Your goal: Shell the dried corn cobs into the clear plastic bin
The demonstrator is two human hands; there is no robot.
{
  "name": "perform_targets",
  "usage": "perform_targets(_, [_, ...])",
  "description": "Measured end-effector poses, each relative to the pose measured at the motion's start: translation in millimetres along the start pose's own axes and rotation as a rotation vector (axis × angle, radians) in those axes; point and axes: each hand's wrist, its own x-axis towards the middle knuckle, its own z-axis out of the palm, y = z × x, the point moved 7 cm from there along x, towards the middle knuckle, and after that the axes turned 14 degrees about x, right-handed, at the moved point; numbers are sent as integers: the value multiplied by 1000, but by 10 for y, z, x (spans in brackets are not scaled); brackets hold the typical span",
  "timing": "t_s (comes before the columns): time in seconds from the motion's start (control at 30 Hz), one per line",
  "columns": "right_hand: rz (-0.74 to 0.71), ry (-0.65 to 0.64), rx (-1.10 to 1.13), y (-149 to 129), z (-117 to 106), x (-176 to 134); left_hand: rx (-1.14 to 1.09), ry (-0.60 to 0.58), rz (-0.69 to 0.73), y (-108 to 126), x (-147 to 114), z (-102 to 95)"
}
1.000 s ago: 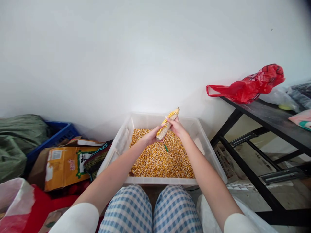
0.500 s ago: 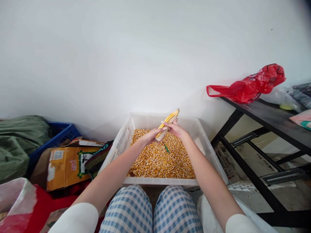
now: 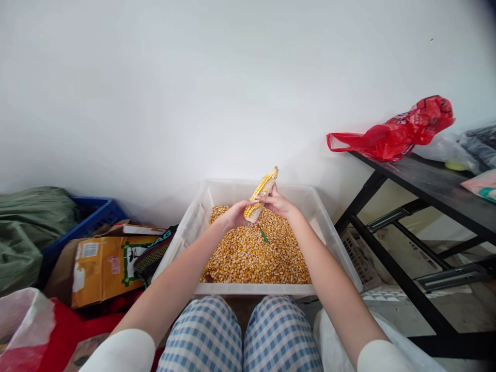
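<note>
A partly shelled corn cob (image 3: 266,185) is held tilted above the bin, its tip up and to the right. Yellow kernels still cover its left side, while the right side shows bare pale cob. My left hand (image 3: 236,214) is closed around the lower end. My right hand (image 3: 279,202) grips it from the right, with fingers across the middle and the thumb near the other hand's. Beneath them, loose corn kernels (image 3: 256,258) fill the bottom of a translucent plastic bin (image 3: 256,289). A small green-handled tool (image 3: 264,235) lies among the kernels.
To the right stands a black metal-framed table (image 3: 434,181) bearing a red plastic bag (image 3: 403,134). On the left are a cardboard box (image 3: 104,266), a blue crate (image 3: 96,214) and a green sack (image 3: 34,232). A white wall (image 3: 232,88) rises behind the bin.
The cob has shifted slightly left and up and has turned in my hands, showing more of its yellow kernel rows. Both hands remain on it.
</note>
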Motion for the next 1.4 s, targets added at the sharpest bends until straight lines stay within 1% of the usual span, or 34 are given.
perform_targets(0.07, [13, -23, 25, -44, 12, -28, -80, -64, -10, 33, -36, 25])
perform_targets(0.17, [9, -46, 52, -82, 21, -58, -78, -87, 28, 70, -60, 66])
perform_targets(0.27, [35, -41, 48, -51, 23, -62, 42, -57, 64, 56, -33, 130])
perform_targets(0.33, [33, -9, 34, -28, 18, -53, 108, -11, 78, 27, 6, 155])
perform_targets(0.43, [-37, 55, 29, -26, 11, -28, 137, 65, 82, -19, 60, 143])
perform_targets(0.5, [-85, 95, 30, -29, -3, -10, 132, 82, 71, -34, 69, 127])
perform_targets(0.57, [-102, 126, 21, -23, -37, 12, 91, 58, 57, -21, 51, 125])
perform_targets(0.67, [-130, 196, 26, -49, -144, 42, -17, -56, 78, 55, 1, 172])
perform_targets(0.7, [-152, 223, 39, -71, -185, 48, -35, -91, 95, 83, -13, 190])
perform_targets(0.77, [-197, 257, 68, -107, -242, 53, -9, -107, 133, 113, -22, 201])
perform_targets(0.8, [-208, 261, 76, -111, -252, 55, 30, -87, 147, 113, -17, 194])
perform_targets(0.9, [-210, 254, 73, -81, -236, 56, 166, 37, 169, 85, 5, 138])
perform_targets(0.97, [-211, 261, 62, -53, -228, 53, 212, 78, 167, 74, 3, 121])
perform_targets(1.0, [-211, 266, 57, -41, -231, 53, 207, 64, 163, 74, -1, 131])
perform_targets(1.07, [-191, 278, 54, -15, -254, 62, 141, -30, 147, 78, -16, 181])
perform_targets(1.17, [-152, 358, 104, -3, -355, 72, 1, -162, 121, 91, -36, 232])
perform_targets(1.23, [-96, 401, 175, 5, -412, 69, -20, -189, 120, 92, -35, 234])
perform_targets(1.3, [-60, 401, 270, -10, -430, 53, 25, -183, 127, 87, -27, 240])
perform_targets(1.4, [-110, 375, 427, -89, -435, 2, 154, -185, 118, 64, -21, 312])
